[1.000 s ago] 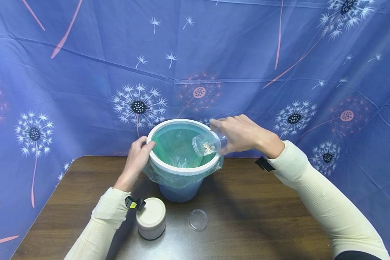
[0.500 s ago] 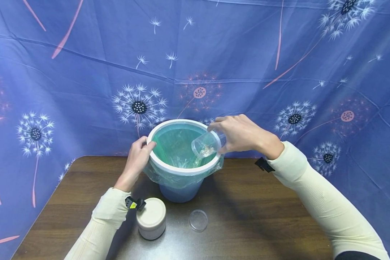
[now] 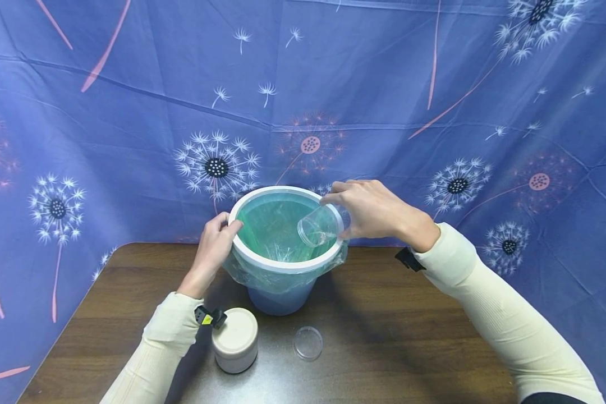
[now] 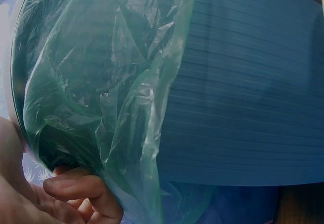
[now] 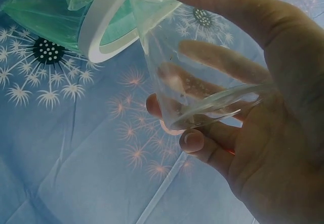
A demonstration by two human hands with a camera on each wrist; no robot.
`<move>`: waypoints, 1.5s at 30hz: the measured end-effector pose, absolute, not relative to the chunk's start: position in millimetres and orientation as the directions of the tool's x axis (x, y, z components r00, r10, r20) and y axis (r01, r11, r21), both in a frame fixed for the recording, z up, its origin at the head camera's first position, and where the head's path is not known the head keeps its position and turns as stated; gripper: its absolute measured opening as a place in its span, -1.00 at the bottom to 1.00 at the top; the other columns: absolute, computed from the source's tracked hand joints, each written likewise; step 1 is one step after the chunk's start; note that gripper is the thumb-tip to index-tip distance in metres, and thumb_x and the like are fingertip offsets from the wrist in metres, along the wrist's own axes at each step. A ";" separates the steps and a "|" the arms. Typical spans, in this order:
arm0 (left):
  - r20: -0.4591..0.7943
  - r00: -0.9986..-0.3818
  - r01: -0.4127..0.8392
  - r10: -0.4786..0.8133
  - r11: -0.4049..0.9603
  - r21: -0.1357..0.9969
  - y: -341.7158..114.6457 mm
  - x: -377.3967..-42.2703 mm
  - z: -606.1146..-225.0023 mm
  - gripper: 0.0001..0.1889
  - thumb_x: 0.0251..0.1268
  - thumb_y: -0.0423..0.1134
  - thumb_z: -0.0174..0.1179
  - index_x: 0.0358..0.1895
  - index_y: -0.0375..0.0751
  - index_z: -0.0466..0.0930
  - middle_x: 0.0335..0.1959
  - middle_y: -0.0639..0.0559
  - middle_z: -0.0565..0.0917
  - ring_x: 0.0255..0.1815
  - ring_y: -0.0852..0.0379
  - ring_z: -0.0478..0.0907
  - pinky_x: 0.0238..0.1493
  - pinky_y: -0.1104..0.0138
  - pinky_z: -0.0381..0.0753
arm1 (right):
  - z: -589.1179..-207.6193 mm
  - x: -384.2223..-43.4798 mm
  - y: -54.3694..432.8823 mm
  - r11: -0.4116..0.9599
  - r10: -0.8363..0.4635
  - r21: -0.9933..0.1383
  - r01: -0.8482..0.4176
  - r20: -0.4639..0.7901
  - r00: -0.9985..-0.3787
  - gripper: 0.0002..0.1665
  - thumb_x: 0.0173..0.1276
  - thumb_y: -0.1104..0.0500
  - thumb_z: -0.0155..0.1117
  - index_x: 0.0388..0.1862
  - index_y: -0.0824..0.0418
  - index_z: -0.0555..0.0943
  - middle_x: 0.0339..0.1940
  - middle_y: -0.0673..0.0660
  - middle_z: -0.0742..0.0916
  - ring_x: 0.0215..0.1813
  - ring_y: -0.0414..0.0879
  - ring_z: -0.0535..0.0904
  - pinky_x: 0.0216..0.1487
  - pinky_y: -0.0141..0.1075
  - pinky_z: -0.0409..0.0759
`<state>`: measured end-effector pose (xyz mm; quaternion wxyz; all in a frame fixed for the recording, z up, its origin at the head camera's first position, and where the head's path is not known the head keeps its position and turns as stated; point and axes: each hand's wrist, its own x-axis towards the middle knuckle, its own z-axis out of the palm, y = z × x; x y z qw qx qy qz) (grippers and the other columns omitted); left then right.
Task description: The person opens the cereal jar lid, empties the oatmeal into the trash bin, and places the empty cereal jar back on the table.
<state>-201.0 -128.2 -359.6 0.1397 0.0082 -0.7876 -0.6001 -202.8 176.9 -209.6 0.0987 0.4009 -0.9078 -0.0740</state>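
Clear-plastic cylindrical cup [image 3: 313,228], gripped by the right hand [image 3: 372,210], slants mouth-first toward the left hand [image 3: 213,246]; that grips the white-rimmed blue bucket [image 3: 283,298].

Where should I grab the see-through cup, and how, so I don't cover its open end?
Probably round its sides near the closed end, coming from the right, as the right hand holds it now. The cup is round and tilted, its open mouth facing left over the bin, so fingers there should leave the mouth uncovered.
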 end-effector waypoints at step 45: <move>0.202 -0.963 0.148 -0.177 0.279 0.949 -128.2 -200.7 -361.4 -0.78 0.44 -0.17 0.18 -0.37 -0.19 0.47 -0.52 0.07 0.43 -0.33 0.06 0.45 -0.26 0.29 0.40 | -229.2 -204.7 184.5 0.763 -0.612 -0.005 -0.647 0.319 -0.724 -0.12 0.07 -0.35 0.68 0.27 0.06 0.70 0.03 0.06 0.79 -0.22 0.01 0.69 -0.33 -0.02 0.58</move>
